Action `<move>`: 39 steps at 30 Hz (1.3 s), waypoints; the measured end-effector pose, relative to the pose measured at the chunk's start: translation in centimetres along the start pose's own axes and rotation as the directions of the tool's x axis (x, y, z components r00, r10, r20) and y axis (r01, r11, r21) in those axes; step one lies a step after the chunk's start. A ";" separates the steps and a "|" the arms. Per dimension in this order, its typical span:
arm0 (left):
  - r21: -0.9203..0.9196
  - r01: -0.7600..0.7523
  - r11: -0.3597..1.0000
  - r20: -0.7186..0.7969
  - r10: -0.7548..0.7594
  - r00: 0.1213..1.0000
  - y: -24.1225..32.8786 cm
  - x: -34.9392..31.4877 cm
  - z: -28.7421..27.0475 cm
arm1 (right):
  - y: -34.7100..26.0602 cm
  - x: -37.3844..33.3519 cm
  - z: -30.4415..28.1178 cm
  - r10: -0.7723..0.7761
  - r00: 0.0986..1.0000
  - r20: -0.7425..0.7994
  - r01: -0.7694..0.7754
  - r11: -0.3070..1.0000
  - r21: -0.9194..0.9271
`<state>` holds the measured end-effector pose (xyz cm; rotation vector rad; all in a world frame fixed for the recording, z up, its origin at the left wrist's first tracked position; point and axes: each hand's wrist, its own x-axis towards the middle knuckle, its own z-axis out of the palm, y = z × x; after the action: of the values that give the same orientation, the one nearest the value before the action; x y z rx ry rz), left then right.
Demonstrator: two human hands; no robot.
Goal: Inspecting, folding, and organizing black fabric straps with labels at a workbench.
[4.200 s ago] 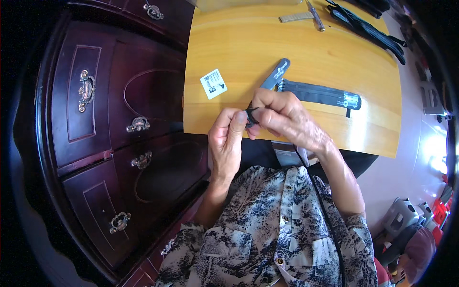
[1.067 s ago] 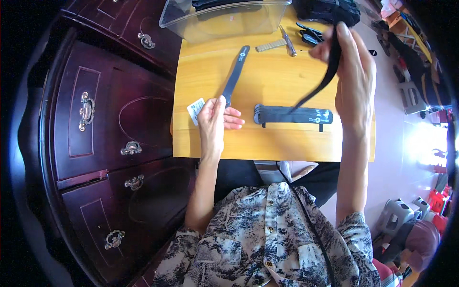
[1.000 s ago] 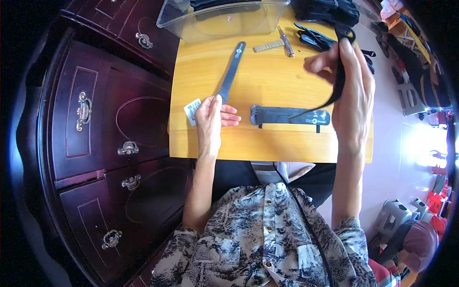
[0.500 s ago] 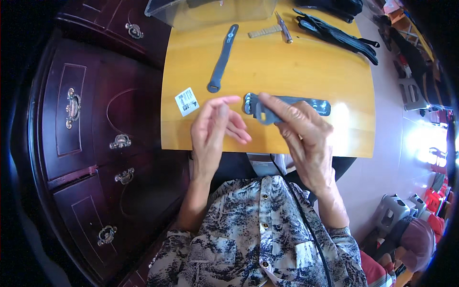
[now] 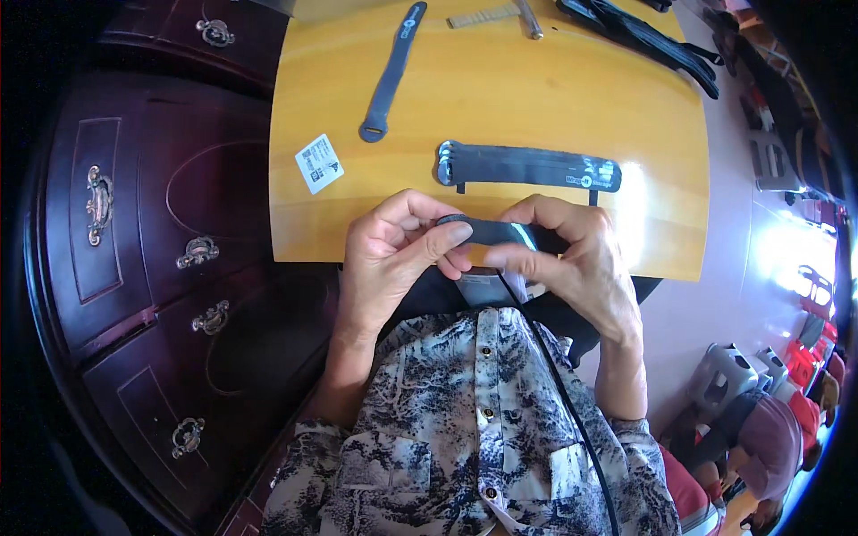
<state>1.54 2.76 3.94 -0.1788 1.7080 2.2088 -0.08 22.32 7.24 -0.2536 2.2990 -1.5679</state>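
Observation:
A dark grey hook-and-loop strap [image 5: 490, 232] is stretched between my two hands just above the table's near edge. My left hand [image 5: 393, 250] pinches its left end between thumb and fingers. The right part of the strap sits in my right hand [image 5: 581, 259], thumb below and fingers over it, which hides its far end. Beyond them lies a neat stack of similar straps [image 5: 527, 167], their rounded ends fanned at the left. Another single strap [image 5: 391, 80] with a slotted end lies farther left.
A white printed card [image 5: 319, 163] lies near the left edge of the wooden table [image 5: 545, 98]. At the back are a tan strip [image 5: 483, 16], a slim metal-tipped tool [image 5: 530, 20] and a heap of black straps [image 5: 643, 40]. Dark drawers [image 5: 134, 214] stand to the left.
My left hand, open and empty before, has closed on the strap's left end. My right hand has lowered the strap from over the stack toward me. The whole view has shifted slightly.

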 end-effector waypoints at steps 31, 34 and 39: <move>0.246 0.000 0.969 -0.273 0.069 0.960 -1.7 0.0 -1.4 | 6.0 -3.5 -5.4 0.414 0.869 -0.270 -0.315 0.885 0.343; 0.236 -0.013 0.972 -0.299 0.085 0.950 -1.7 -0.1 -1.3 | 5.6 -3.8 -4.9 0.402 0.865 -0.300 -0.290 0.889 0.354; 0.234 -0.015 0.972 -0.262 0.078 0.962 -1.9 -0.3 -2.0 | 5.5 -4.0 -4.6 0.401 0.850 -0.341 -0.284 0.895 0.344</move>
<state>2.22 1.22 1.78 -0.4014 2.1191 2.0731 2.13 29.69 4.43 0.5857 2.1880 -1.8465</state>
